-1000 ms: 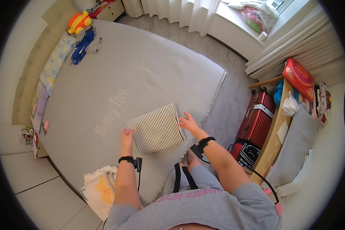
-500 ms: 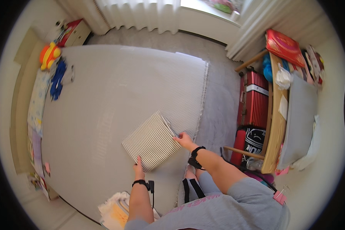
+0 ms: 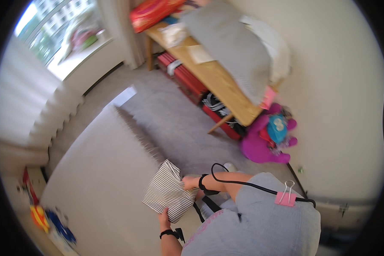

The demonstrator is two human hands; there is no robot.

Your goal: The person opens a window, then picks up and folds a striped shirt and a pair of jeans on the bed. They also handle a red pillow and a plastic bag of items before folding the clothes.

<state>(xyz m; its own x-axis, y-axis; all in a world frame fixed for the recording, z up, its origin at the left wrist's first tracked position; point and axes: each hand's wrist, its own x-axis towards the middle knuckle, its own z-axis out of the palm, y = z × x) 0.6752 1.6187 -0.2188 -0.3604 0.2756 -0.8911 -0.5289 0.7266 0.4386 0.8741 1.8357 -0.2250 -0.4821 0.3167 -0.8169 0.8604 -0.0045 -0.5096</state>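
Observation:
Both of my hands hold a folded striped cloth, pale with thin dark stripes, over the edge of the bed. My left hand grips its near edge, the thumb on top and the other fingers hidden beneath. On the right side, my right hand is closed on the cloth's edge. The cloth lies flat in a rough rectangle, with a loose fold at its far corner. Black bands sit on both wrists.
Across the grey floor stands a wooden table bearing a grey cushion-like piece. A red suitcase lies under it. Beside it is a purple seat with things on it. A black cable runs along my right side.
My view has swung to the right, bringing the table and purple seat toward the middle. The striped cloth stays in both hands and is now nearer the bed's edge.

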